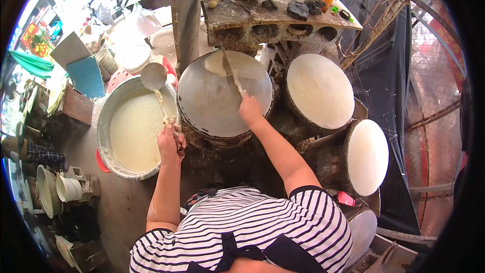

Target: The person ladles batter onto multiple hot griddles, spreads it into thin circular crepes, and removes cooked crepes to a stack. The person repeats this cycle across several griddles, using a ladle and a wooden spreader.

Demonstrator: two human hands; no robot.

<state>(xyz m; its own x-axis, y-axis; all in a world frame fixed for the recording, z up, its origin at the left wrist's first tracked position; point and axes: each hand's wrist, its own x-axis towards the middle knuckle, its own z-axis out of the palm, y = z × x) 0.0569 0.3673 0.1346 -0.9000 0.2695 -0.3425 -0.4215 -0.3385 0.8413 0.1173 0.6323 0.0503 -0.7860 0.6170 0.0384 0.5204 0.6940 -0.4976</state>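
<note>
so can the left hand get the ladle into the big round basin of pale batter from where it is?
Probably yes. The left hand grips the long-handled metal ladle right over the batter basin, whose top is open, with nothing between them.

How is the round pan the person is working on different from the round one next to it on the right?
The middle pan shows mostly bare grey metal, with white batter only at its far edge; the right pan is covered all over in white. The right hand holds a stick over the middle pan; nothing touches the right pan. Both are round and tilted.
</note>
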